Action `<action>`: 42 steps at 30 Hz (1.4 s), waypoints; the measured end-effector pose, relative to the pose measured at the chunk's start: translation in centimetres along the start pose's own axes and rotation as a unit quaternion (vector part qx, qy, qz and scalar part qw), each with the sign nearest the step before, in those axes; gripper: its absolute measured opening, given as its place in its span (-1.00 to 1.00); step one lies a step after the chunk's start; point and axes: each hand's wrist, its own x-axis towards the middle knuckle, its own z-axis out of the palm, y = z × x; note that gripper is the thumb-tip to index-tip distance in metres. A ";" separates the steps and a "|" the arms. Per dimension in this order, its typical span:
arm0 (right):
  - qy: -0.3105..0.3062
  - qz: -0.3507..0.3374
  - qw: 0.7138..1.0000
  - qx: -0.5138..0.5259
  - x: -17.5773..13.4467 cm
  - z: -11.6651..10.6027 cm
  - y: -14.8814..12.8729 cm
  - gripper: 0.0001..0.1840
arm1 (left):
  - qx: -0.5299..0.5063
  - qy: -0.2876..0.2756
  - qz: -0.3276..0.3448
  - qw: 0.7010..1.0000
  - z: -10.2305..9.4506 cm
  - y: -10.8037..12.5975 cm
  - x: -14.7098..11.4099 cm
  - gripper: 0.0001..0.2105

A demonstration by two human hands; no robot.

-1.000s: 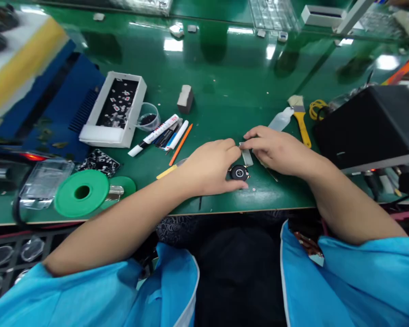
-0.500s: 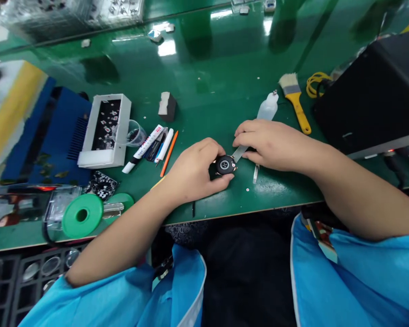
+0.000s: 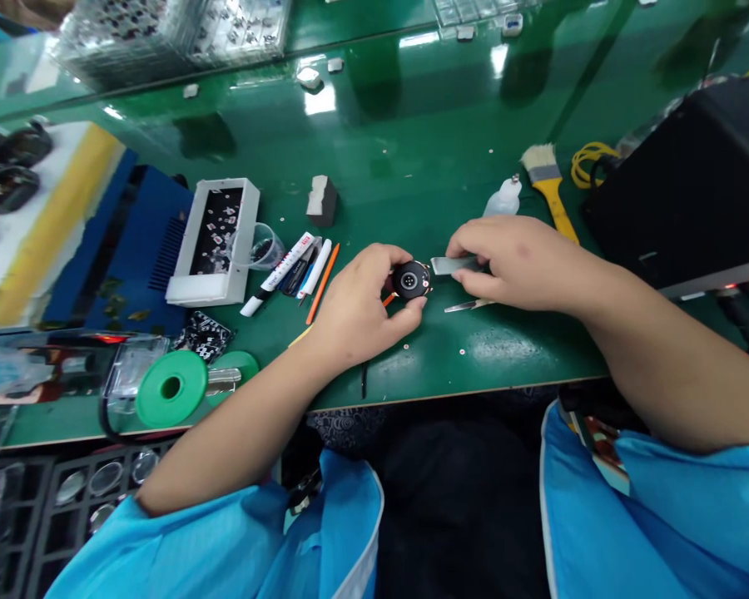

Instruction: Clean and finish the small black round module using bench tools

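Observation:
My left hand grips a round black watch case between thumb and fingers, its sensor back facing up. In my right hand a flat pale-grey strip is pinched, pointing left. Its end is just short of the case's right edge, with a small gap between them. Below the right-hand fingers lies a thin metal tool, partly covered by the hand. Behind that hand stands a translucent squeeze bottle, its lower part hidden. An orange tip shows beneath the case.
To the left are a white box of small parts, a clear cup, several pens and a green spool. A dark block stands behind. On the right are a yellow-handled brush and a large black box.
The strip has come away from the watch case and turned nearly level. The case has stayed in my left hand. The whole view has shifted slightly.

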 end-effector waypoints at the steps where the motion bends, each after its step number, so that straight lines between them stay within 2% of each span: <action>1: 0.007 -0.002 1.000 0.009 -0.1 -0.1 0.0 -0.90 | 0.005 0.002 -0.005 1.000 0.0 0.0 0.0 -0.66; 9: 0.008 -0.048 0.996 0.070 -0.1 -0.3 -0.4 -0.82 | 0.012 0.012 -0.018 1.000 0.1 0.0 0.0 -0.66; 17: 0.026 -0.078 0.994 0.066 0.0 -0.1 -0.3 -0.80 | 0.003 0.022 -0.004 1.000 0.2 -0.1 -0.1 -0.68; 42: 0.014 -0.076 0.993 0.091 -0.2 -0.3 -0.4 -0.75 | 0.035 0.037 -0.002 0.999 0.2 0.4 -0.4 -0.69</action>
